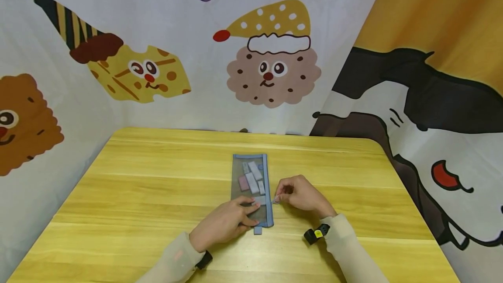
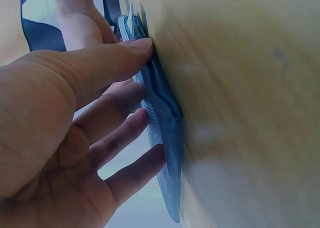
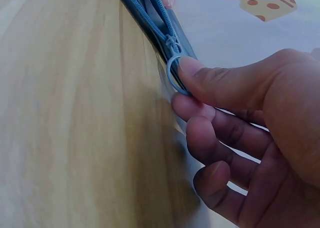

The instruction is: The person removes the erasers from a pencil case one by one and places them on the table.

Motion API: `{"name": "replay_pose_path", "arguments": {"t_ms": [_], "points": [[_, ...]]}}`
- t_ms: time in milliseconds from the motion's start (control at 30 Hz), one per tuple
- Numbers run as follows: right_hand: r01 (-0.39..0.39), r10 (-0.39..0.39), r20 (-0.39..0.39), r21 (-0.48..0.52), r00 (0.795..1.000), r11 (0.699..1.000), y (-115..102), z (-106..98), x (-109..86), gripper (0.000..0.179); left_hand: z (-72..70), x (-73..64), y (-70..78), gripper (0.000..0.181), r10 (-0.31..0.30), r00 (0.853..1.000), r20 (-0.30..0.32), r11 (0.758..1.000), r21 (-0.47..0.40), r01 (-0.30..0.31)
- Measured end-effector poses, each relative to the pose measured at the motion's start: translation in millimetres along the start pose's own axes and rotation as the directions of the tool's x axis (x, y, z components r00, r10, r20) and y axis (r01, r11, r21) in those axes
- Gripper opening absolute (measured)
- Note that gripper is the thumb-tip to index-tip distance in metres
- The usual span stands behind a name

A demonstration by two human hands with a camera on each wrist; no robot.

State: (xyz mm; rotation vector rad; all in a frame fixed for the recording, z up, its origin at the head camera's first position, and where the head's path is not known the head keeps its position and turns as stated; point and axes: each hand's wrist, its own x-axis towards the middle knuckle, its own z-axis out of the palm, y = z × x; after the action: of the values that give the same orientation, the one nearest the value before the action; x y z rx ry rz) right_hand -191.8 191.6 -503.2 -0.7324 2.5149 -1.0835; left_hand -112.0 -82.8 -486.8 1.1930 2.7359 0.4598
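L hand (image 1: 222,224) is resting on near half of the mesh pouch (image 1: 269,191), fingers spread & fairly straight, pressing. Pouch is lying approx. mid-table, running near to far. R hand (image 1: 302,195), on its right, is pinching the ring (image 3: 169,77) btwn thumb & index; zip (image 3: 166,15) is gaping partly. Blocks (image 1: 252,182) are lying inside, mostly twd far end.

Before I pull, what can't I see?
Head: near-left corner of flat blue-edged mesh pouch, under left hand.
Head: any markings on pale rectangular pieces, too small.
Right wrist: far end of blue toothed zipper, cut by top edge.
Right wrist: part of round pull ring, behind right hand.
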Motion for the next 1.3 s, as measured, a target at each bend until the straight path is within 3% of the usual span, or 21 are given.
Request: {"name": "replay_pose_path", "arguments": {"t_ms": [200, 433, 900, 1300], "points": [[0.020, -0.020, -0.027, -0.013, 0.999, 1.000, 3.3, 1.3, 1.7, 0.012, 0.5, 1.5, -0.7, 0.023, -0.013, 1.000, 0.010, 1.000, -0.012, 0.013], [-0.015, 0.012, -0.073, -0.042, 0.997, 0.999, 3.8, 1.6, 3.4, 0.013, 3.2, 2.8, -2.4, 0.025, -0.031, 0.999, 0.011, 0.999, -0.029, 0.032], [-0.010, 0.004, -0.118, -0.046, 0.993, 0.999, 4.7, 4.5, 2.0, 0.015, 5.2, 3.3, -2.0, 0.025, -0.027, 1.000, 0.003, 0.997, -0.070, 0.027], [-0.030, 0.021, -0.185, -0.044, 0.982, 0.999, 2.8, 7.6, 3.8, 0.013, 2.0, -0.1, -1.9, 0.024, -0.003, 1.000, -0.021, 1.000, -0.029, 0.003]]}}
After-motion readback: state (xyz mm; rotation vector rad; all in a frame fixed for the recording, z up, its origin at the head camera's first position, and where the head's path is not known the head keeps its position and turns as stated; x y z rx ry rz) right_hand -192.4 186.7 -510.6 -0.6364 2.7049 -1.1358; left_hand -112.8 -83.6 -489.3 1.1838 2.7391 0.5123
